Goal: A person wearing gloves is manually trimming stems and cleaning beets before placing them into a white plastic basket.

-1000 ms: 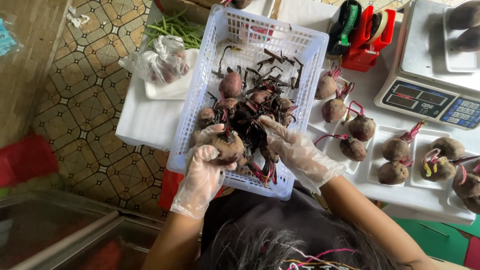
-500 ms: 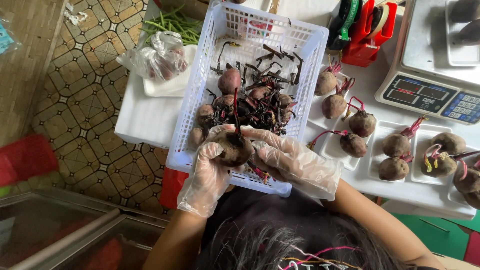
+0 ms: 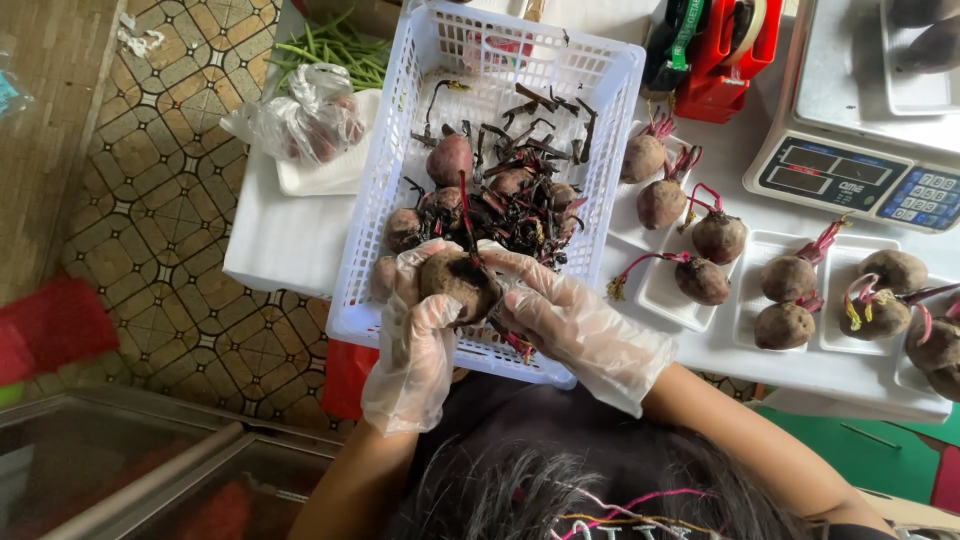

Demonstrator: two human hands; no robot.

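1. So, sitting on a white table (image 3: 290, 255): a white plastic basket (image 3: 385, 190) full of beetroots and dark trimmed stalks, right at the near edge.
2. Off to the right, a digital scale (image 3: 860, 150), a red tape dispenser (image 3: 725, 60), and white foam trays (image 3: 700, 305) with cleaned beets laid out in a row.
3. Further left, a bagged bundle (image 3: 305, 120) on a tray, green beans (image 3: 335, 45) behind.
4. Front and centre, left hand (image 3: 415, 335) and right hand (image 3: 580, 330), both in clear gloves, together and clamped on one beetroot (image 3: 458, 283) just over the basket's near rim, red stem sticking up.
5. Looks like the trimming step: probably calls for a firm grip and a clean pull on that stem.
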